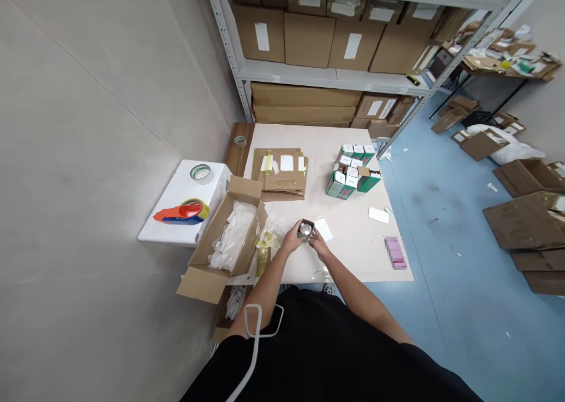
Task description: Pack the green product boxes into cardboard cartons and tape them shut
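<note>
Shelf rack (304, 75): grey metal, perforated posts, brown cdbd cartons (309, 40); past table's far edge.
Table (348, 258): flat, pale, smooth top.
Forearms (359, 290): bare, reach fwd over table's near edge, angled inward.
Open carton (253, 237): oblong cdbd, flaps out, crumpled white wadding (236, 234) inside; table's L side.
Cardboard stack (285, 179): flattened, taped sheets, far-L of table.
Green boxes (346, 187): upright cluster, white-topped, far-R of table.
Left hand (291, 239): palm in, fingers curled round small box's L side.
Right hand (318, 244): fingertips closed on small box's R side; indiv. finger gaps too tiny to tell.
Small box (306, 238): squarish, dark-rimmed, open end up, over near-mid table; can't tell if touching top.
Round piece (305, 229): silvery, in small box.
</note>
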The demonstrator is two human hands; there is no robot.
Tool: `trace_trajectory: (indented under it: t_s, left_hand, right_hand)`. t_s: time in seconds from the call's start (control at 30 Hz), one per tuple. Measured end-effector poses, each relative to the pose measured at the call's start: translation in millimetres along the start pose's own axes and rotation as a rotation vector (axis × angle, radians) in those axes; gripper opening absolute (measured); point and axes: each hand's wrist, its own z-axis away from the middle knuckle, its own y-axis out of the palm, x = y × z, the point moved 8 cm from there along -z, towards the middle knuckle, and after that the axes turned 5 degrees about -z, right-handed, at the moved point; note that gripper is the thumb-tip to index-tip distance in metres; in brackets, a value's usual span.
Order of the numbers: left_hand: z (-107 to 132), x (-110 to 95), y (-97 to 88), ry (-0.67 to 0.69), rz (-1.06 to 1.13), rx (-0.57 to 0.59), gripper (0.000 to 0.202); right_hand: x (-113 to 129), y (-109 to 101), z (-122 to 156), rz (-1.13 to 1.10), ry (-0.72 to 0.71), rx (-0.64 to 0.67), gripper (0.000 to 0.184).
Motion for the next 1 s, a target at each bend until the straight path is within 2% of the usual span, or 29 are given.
trace_trajectory:
  t_s: [0.13,0.23,0.3,0.43,0.5,0.6,0.7,0.77,0.9,1.0]
  left_hand:
    - [-10.7,8.5,-14.3,-0.067,0.063,-0.154,0.092]
    - [-20.6,12.4,-29.1,-0.057,0.113,-0.225,0.089]
    - [-26.4,13.1,-36.4,-0.043,0.105,-0.201,0.087]
    - [-27.8,11.0,-51.5,-0.031,0.105,-0.171,0.091]
    - [-21.2,5.6,-63.7,-0.002,0.129,-0.238,0.089]
    - [-2.4,-4.8,-83.9,0.036,0.183,-0.364,0.083]
    - [20.9,-20.2,-104.8,0.119,0.305,-0.411,0.074]
    - [38.9,-25.8,-128.9,0.144,0.405,-0.499,0.064]
    - [81.8,-19.4,-195.1,0.129,0.577,-0.794,0.045]
    - [120.4,-5.7,-243.1,0.1,0.609,-0.99,0.04]
  right_hand:
    - [28.8,31.8,-20.8,0.098,-0.135,0.124,0.08]
    - [42.8,48.3,-39.5,0.224,-0.169,0.19,0.083]
    - [43.3,50.3,-51.0,0.326,-0.143,0.185,0.091]
    - [40.8,37.2,-62.2,0.503,-0.125,0.064,0.102]
    - [47.7,35.3,-57.4,0.573,-0.23,0.025,0.098]
    - [70.5,49.3,-33.4,0.674,-0.536,-0.002,0.086]
    - [95.5,81.8,2.6,0.737,-0.847,0.012,0.071]
    - [110.3,109.6,23.3,0.765,-0.983,0.039,0.061]
    - [134.4,178.3,44.9,0.843,-1.1,0.145,0.048]
    - [142.7,248.4,49.1,0.888,-1.111,0.33,0.046]
